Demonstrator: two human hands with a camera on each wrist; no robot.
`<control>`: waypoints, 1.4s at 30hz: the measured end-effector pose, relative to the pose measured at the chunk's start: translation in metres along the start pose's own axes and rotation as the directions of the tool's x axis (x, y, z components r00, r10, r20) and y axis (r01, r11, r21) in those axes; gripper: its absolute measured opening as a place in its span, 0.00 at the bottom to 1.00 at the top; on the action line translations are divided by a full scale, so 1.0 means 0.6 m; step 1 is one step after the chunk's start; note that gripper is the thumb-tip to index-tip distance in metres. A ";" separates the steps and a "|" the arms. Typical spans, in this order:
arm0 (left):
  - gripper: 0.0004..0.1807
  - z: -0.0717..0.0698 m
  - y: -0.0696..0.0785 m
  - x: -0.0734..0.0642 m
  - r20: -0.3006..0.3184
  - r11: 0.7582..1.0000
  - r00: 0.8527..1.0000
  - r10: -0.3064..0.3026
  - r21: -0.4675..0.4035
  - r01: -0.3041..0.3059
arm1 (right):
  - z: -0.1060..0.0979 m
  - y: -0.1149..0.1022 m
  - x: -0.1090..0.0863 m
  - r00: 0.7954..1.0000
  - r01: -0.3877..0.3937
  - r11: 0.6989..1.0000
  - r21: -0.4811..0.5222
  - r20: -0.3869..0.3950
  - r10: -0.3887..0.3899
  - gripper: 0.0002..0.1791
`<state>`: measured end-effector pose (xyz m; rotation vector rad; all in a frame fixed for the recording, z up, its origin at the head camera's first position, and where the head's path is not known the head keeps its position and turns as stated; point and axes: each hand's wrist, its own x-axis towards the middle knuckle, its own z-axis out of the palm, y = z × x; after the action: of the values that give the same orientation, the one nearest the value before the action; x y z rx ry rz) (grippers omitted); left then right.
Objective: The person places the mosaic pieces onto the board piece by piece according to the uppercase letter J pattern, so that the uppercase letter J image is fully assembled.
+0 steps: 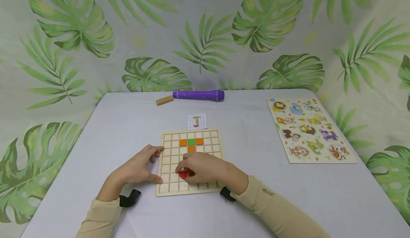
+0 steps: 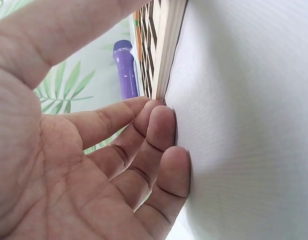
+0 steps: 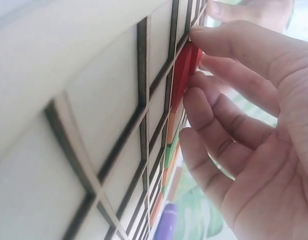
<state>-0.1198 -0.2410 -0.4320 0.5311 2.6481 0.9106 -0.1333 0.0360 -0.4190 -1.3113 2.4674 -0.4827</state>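
Observation:
A wooden grid board [image 1: 165, 159] lies in front of me, with orange and green square tiles [image 1: 191, 142] set in its upper cells. My left hand [image 1: 136, 167] is at the board's left side, index fingertip and thumb spread along the edge. Seen from the left wrist, its fingers [image 2: 161, 127] extend loosely beside the board's rim. Over the lower middle cells, my right hand [image 1: 206, 167] pinches a red round-edged tile [image 1: 183, 175] between thumb and index finger. Another red tile [image 1: 191, 173] sits right beside it, partly under the hand. The right hand covers some middle cells.
A small pattern card [image 1: 196, 121] with coloured shapes lies just behind the board. Farther back are a purple microphone-like tube [image 1: 198, 95] and a small wooden block [image 1: 164, 100]. An animal puzzle board [image 1: 304, 129] lies at the right.

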 end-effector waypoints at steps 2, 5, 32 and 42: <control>0.58 0.001 0.000 0.000 -0.001 1.000 1.000 0.001 0.002 -0.001 | 0.000 0.000 0.000 1.000 0.004 1.000 0.000 0.001 -0.004 0.15; 0.58 0.001 -0.001 -0.001 0.000 1.000 1.000 0.003 -0.001 -0.003 | 0.000 -0.002 0.000 1.000 0.003 1.000 0.004 0.005 -0.003 0.14; 0.58 0.000 0.002 -0.003 -0.001 1.000 1.000 0.013 -0.004 -0.013 | -0.003 -0.006 0.002 0.999 0.019 0.999 -0.028 0.032 -0.018 0.12; 0.58 0.000 0.000 -0.002 -0.004 1.000 1.000 0.019 -0.002 -0.019 | -0.006 -0.005 0.004 1.000 0.018 0.998 -0.058 0.019 -0.017 0.12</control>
<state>-0.1188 -0.2412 -0.4318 0.5550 2.6499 0.9205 -0.1340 0.0327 -0.4146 -1.3549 2.4741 -0.4041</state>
